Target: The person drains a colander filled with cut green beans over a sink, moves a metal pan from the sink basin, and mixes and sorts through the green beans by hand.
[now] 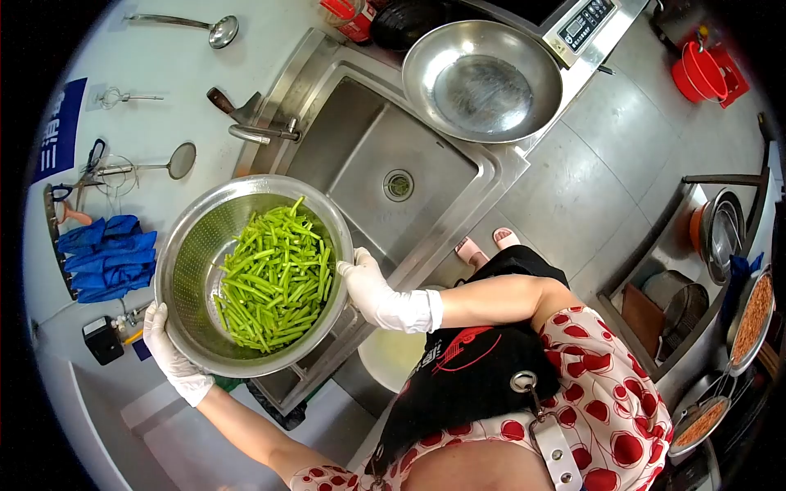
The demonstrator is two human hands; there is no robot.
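A steel colander [190,278] with perforated walls is raised over the left part of the sink area. Inside it lies a heap of cut green vegetable stalks [274,278], piled toward the right side. My left hand [173,360], in a white glove, grips the colander's rim at the lower left. On the opposite side, my gloved right hand [375,293] holds the rim, its thumb over the edge. The colander hides part of the counter beneath it.
Beyond the colander is a steel sink [458,164] with a drain and a faucet [262,132]. A wide steel pan [483,82] rests at its far right corner. Below the colander stands a pale basin [381,360]. Utensils such as a ladle [221,31] hang on the left wall.
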